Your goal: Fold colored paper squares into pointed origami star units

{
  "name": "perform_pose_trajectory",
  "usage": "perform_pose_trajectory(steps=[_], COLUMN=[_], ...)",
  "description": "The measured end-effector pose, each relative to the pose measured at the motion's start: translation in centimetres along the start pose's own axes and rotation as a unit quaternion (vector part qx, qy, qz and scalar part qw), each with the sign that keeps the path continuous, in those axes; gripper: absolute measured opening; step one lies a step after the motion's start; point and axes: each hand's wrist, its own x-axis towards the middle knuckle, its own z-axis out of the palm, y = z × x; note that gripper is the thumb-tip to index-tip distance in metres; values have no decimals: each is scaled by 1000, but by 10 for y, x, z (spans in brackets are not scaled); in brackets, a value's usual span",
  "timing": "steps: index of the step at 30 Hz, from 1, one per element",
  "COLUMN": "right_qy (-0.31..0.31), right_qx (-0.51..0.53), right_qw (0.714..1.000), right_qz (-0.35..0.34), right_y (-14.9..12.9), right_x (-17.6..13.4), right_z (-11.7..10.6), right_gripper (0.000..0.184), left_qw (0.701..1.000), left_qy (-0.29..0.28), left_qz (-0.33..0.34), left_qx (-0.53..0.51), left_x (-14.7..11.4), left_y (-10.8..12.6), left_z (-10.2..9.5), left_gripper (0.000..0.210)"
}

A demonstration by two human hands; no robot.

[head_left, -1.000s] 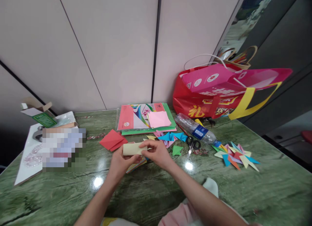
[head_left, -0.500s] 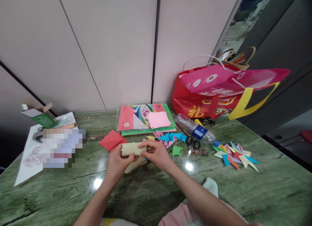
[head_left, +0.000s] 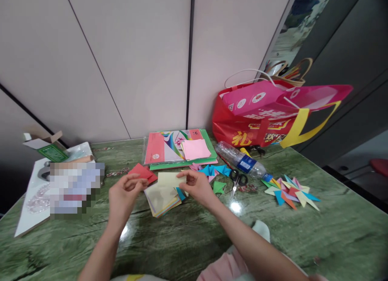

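My right hand (head_left: pixel 195 186) pinches the right end of a pale yellow sheet of paper (head_left: pixel 167 179), held over a stack of coloured paper squares (head_left: pixel 159 198). To the left of the sheet is my left hand (head_left: pixel 127 192), fingers loosely bent, nothing visible in them and apart from the paper. Behind it lies a folded red paper (head_left: pixel 142 172), partly covered by the fingers. Blue folded paper pieces (head_left: pixel 215 170), a small green folded piece (head_left: pixel 218 187) and black-handled scissors (head_left: pixel 237 182) lie to the right of my right hand.
Behind the hands lie paper packs (head_left: pixel 156 147) topped by pink squares (head_left: pixel 196 149). A plastic bottle (head_left: pixel 242 160), a many-coloured paper star (head_left: pixel 292 192) and a red bag (head_left: pixel 257 119) are on the right. At left sit a green box (head_left: pixel 53 152) and a white board (head_left: pixel 24 208).
My left hand has let go of the pale yellow paper and moved left. The paper, seen rolled or folded over before, now shows flatter in my right hand, uncovering the stack beneath.
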Motion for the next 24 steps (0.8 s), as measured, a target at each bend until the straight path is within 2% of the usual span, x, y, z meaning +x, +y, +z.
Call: perform_pose_trajectory(steps=[6, 12, 18, 21, 24], right_qy=[-38, -51, -52, -47, -59], right_qx=[35, 35, 36, -4, -34], right_qw=[999, 998, 998, 998, 995], right_qz=[3, -3, -21, -52, -78], right_y=[3, 7, 3, -1, -7], right_x=[-1, -1, -2, -4, -7], right_z=[4, 5, 6, 5, 4], right_gripper=[33, 39, 33, 26, 23], left_qw=[983, 965, 944, 945, 964], left_qy=[-138, -186, -255, -262, -217], left_qz=[-115, -153, -196, -190, -147], left_qx=[-42, -100, -70, -48, -38], left_x=[-10, -17, -22, -25, -24], left_y=[-4, -2, 1, 0, -3], left_z=[14, 20, 24, 27, 27], left_gripper=[36, 36, 46, 39, 32])
